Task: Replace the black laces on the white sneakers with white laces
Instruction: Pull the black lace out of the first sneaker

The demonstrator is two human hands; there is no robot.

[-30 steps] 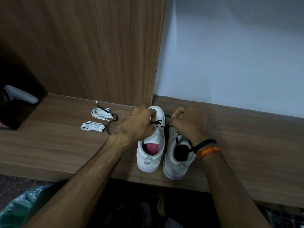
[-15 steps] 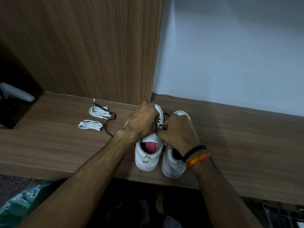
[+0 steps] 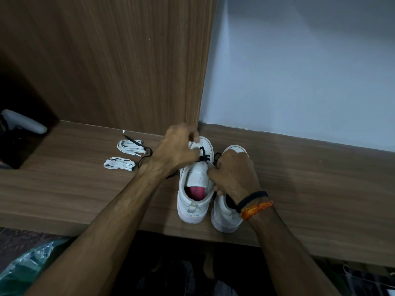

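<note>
Since half a second ago both hands have parted, the left hand (image 3: pixel 175 149) pinching the black lace (image 3: pixel 203 155) near the left sneaker's (image 3: pixel 195 189) toe while the right hand (image 3: pixel 234 174) grips its side, leaving few crossings, and the white laces (image 3: pixel 126 154) wait beside.

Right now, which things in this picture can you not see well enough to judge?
- Left hand: head view; its fingertips are motion-blurred, so its hold on the black lace is unclear.
- Right sneaker: the right hand covers its lacing.
- Right hand's grip: its own back hides the curled fingers.
- Grey object: cut off by the left edge, in shadow.
- Green plastic: cut off by the bottom corner.
</note>
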